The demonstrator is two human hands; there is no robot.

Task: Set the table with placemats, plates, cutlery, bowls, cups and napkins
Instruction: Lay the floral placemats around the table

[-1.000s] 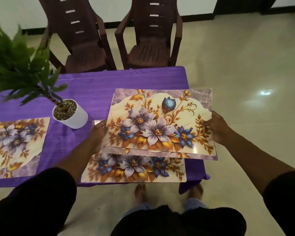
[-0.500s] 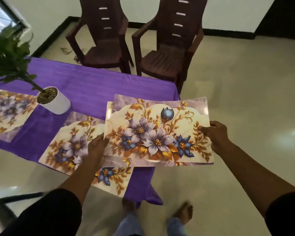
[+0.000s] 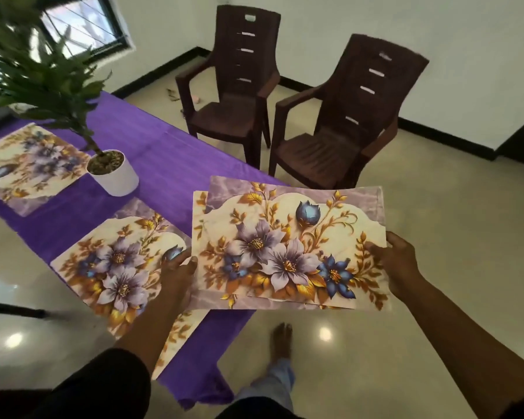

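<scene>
Both hands, left (image 3: 179,267) and right (image 3: 397,261), grip the mat stack (image 3: 285,246) by its edges; loose lower mats could slide out.

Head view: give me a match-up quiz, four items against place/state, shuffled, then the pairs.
Items
1. held placemats
2. potted plant
3. near placemat
4. brown chairs

Places or states
A. on the floor beyond the table's far side
B. flat on the purple tablecloth, its near end under the left arm
C. off the table, gripped at the side edges by the left hand and right hand
D. upright on the cloth between the two laid mats

Pairs: 1-C, 2-D, 3-B, 4-A
</scene>
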